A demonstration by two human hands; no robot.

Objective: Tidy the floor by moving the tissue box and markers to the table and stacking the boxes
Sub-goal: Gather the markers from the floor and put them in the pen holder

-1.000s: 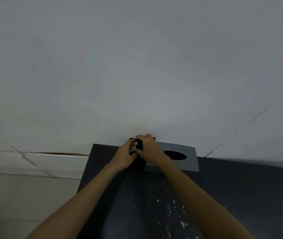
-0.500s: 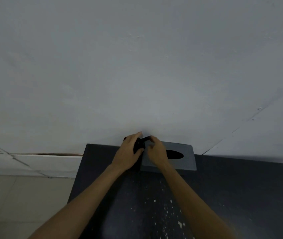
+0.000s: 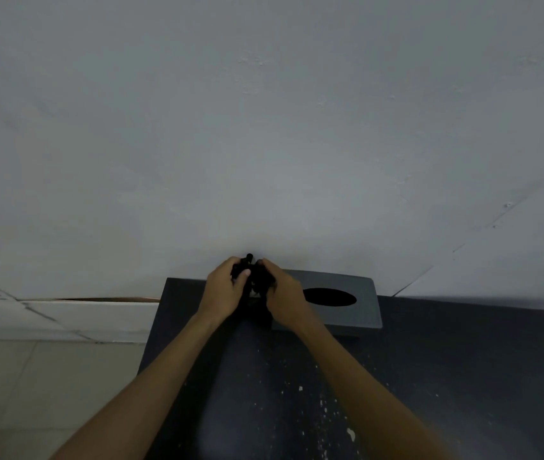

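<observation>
Gripping dark markers (image 3: 252,279) together, the left hand (image 3: 222,291) and right hand (image 3: 284,298) curled fingers around them, beside the tissue box (image 3: 360,315) on the table (image 3: 446,366).

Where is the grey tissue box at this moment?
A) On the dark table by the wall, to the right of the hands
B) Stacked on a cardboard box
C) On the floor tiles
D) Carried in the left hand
A: the tissue box lies flat on the dark table at the wall, just right of the left hand and right hand, which together grip dark markers.
</observation>
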